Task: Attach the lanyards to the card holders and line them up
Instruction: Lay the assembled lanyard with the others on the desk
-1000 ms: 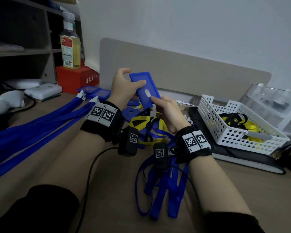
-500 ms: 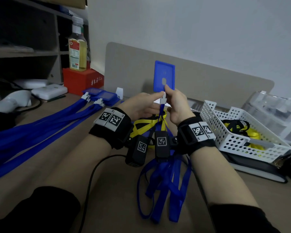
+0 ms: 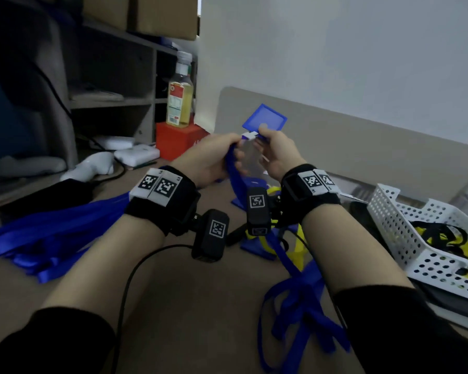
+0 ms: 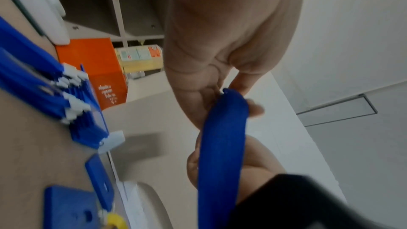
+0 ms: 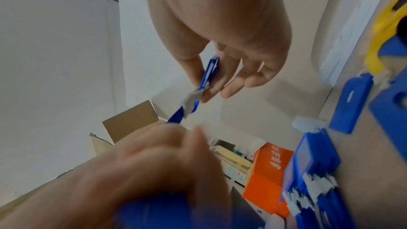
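Head view: left hand (image 3: 214,155) grips lanyard (image 3: 237,174); right hand (image 3: 277,149) pinches card holder (image 3: 265,120); labels unreadable.

This looks like an office or stockroom work corner. A plain tan surface (image 3: 189,298) stands against a white wall with a low grey partition (image 3: 362,147) along its back edge. Grey open shelving (image 3: 114,103) at the left carries cardboard boxes (image 3: 162,17), while a white perforated basket (image 3: 405,238), a bottle (image 3: 180,98) on a red box (image 3: 176,140), and heaps of blue lanyards (image 3: 46,238) crowd the top.
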